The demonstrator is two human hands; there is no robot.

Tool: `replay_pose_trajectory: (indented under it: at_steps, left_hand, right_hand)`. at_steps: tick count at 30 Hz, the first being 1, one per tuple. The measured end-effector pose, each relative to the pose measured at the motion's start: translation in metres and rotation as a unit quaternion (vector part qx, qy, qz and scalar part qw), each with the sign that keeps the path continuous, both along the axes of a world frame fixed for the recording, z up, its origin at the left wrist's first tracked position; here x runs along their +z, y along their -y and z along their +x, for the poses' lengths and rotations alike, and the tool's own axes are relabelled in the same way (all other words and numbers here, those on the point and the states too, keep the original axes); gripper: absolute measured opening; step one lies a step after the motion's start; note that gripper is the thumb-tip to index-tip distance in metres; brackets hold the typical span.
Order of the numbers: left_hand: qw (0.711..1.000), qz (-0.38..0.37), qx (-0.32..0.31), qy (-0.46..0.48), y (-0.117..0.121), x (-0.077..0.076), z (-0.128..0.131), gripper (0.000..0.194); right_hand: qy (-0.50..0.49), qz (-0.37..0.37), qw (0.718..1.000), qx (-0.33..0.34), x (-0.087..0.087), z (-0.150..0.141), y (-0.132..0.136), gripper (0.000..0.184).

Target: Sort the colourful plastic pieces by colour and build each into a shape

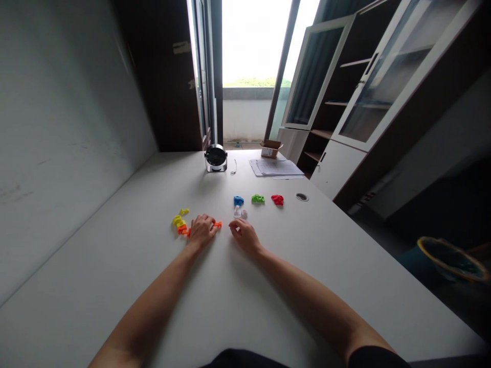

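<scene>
My left hand (202,230) rests on the table, thumb and fingers closed on a small orange plastic piece (218,224) that sticks out toward the right. Just across a short gap, my right hand (245,235) has its fingers curled in toward the thumb; whatever is at its fingertips is too small to make out. White plastic pieces (238,211) lie right beyond it. To the left of my left hand are other orange pieces (182,229), partly covered by the hand, and yellow pieces (178,221).
Beyond the hands sit blue (238,200), green (258,198) and red pieces (277,200) in a row. Farther back are a round black device on a stand (216,157), papers (276,167) and a small cardboard box (271,148). A cable hole (302,197) is at right.
</scene>
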State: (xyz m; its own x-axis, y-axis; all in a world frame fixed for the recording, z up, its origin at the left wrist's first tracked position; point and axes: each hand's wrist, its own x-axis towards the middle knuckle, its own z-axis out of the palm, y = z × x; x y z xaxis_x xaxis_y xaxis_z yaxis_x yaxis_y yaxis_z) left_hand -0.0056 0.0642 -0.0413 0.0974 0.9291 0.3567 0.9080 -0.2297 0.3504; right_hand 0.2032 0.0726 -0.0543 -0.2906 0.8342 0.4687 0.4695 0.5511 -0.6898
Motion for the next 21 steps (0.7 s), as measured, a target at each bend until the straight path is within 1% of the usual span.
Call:
replay_pose_trajectory:
  at_steps: [4,8,11,13,17,21]
  left_hand:
    - [1.0,-0.006,-0.012,0.004,0.001,0.001,0.001,0.018]
    - [0.999,0.006,-0.043,0.013,0.001,0.002,0.005,0.008]
    - [0.997,0.021,-0.074,0.023,0.002,0.003,0.009,0.013]
    - [0.995,0.024,-0.089,0.032,0.003,0.004,0.01,0.012]
    - [0.994,0.022,-0.095,0.052,0.002,0.002,0.008,0.007]
    - [0.993,0.015,-0.101,0.067,0.001,0.0,0.007,0.008]
  right_hand:
    - [0.011,0.01,1.0,-0.011,0.003,0.001,0.0,0.015]
    - [0.026,0.018,0.999,-0.006,0.004,0.001,0.002,0.023]
    - [0.036,0.021,0.999,-0.012,0.002,0.0,0.002,0.029]
    - [0.045,0.019,0.999,-0.016,0.0,0.0,0.001,0.033]
    - [0.06,0.013,0.998,-0.01,-0.003,0.0,-0.001,0.036]
    - [0.063,0.016,0.998,-0.003,-0.005,0.0,-0.001,0.035]
